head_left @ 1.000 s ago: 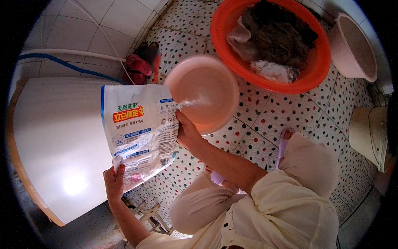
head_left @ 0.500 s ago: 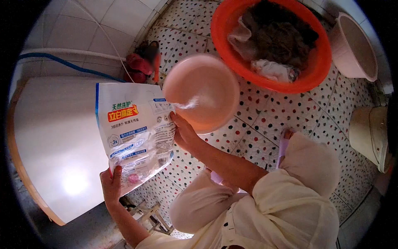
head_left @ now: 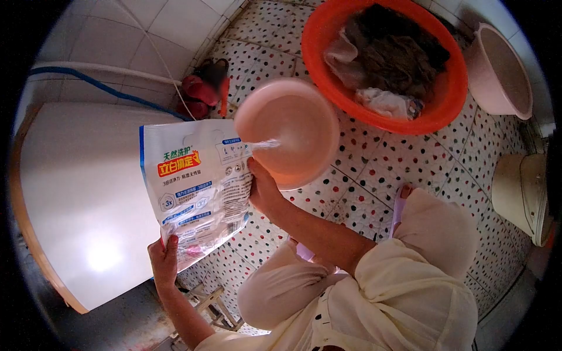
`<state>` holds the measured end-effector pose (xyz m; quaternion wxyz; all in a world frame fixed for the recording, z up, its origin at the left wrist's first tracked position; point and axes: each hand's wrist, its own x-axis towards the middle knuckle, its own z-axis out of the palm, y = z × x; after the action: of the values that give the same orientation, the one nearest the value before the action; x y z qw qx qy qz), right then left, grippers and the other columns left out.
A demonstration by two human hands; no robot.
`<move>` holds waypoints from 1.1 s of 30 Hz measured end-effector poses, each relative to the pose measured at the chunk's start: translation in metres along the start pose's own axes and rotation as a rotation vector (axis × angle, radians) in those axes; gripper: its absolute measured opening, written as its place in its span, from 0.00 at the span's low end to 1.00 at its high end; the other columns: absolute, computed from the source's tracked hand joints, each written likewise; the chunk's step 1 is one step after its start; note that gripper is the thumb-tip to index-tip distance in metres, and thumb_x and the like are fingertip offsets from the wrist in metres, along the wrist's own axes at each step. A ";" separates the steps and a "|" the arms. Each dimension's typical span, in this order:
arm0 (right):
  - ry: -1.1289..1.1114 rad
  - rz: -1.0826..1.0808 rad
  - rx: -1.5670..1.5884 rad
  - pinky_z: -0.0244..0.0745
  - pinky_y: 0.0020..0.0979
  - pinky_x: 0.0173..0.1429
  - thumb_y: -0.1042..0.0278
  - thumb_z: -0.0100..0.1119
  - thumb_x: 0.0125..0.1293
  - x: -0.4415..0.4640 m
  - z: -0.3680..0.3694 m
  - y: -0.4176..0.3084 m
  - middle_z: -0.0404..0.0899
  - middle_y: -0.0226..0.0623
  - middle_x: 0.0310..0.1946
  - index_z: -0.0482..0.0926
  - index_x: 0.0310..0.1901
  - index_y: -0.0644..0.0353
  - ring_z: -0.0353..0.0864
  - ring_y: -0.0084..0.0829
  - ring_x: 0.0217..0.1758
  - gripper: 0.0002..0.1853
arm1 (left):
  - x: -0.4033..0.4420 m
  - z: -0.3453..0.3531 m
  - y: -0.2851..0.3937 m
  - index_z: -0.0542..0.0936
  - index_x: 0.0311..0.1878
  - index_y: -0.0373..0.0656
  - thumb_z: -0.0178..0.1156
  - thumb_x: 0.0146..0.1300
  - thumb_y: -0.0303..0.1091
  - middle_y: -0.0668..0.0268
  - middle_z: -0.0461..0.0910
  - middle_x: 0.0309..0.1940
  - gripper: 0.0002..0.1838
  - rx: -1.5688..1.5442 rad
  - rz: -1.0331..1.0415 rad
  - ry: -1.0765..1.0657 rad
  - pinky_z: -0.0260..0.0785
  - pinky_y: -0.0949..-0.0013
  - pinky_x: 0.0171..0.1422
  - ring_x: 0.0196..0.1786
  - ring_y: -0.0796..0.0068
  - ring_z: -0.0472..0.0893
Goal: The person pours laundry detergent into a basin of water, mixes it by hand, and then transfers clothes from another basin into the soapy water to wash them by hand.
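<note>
Detergent pkg [head_left: 196,190], dotted flr [head_left: 380,158], tiled wall [head_left: 181,29]

Free floor [head_left: 363,190] between basin [head_left: 316,117] and knee [head_left: 448,222]

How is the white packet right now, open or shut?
Open: a white powdery stream leaves the packet over the pink basin; the opening itself isn't clearly visible.

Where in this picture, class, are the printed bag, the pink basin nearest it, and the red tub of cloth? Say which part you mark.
Printed bag [head_left: 196,187], head view: middle of its lettered face.
Pink basin [head_left: 286,87], head view: far inner wall.
Red tub [head_left: 315,57], head view: left rim.
</note>
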<state>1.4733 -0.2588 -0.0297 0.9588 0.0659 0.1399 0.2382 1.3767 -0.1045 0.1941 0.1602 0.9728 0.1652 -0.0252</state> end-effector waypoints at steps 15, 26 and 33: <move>0.237 0.110 0.193 0.77 0.37 0.50 0.51 0.46 0.70 -0.001 0.014 0.001 0.79 0.34 0.44 0.75 0.48 0.56 0.79 0.33 0.44 0.18 | 0.000 -0.008 0.007 0.76 0.30 0.27 0.58 0.65 0.42 0.65 0.68 0.14 0.21 0.036 -0.007 -0.041 0.62 0.68 0.27 0.23 0.81 0.64; 0.057 0.027 0.067 0.75 0.34 0.52 0.58 0.50 0.69 -0.001 0.009 -0.004 0.79 0.33 0.44 0.72 0.51 0.57 0.78 0.30 0.46 0.15 | -0.006 0.007 -0.023 0.77 0.34 0.29 0.57 0.65 0.39 0.73 0.72 0.20 0.17 -0.143 -0.069 0.001 0.61 0.70 0.30 0.27 0.83 0.65; 0.061 -0.039 -0.127 0.75 0.30 0.50 0.63 0.52 0.68 0.011 -0.001 0.007 0.78 0.32 0.46 0.71 0.54 0.59 0.77 0.25 0.47 0.16 | -0.003 0.026 -0.061 0.77 0.40 0.33 0.54 0.67 0.37 0.74 0.72 0.26 0.14 -0.270 -0.242 -0.112 0.61 0.75 0.34 0.31 0.84 0.66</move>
<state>1.4794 -0.2474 -0.0319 0.9609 -0.0052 0.1546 0.2297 1.3540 -0.0594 0.1517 0.2940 0.9126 0.2739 -0.0759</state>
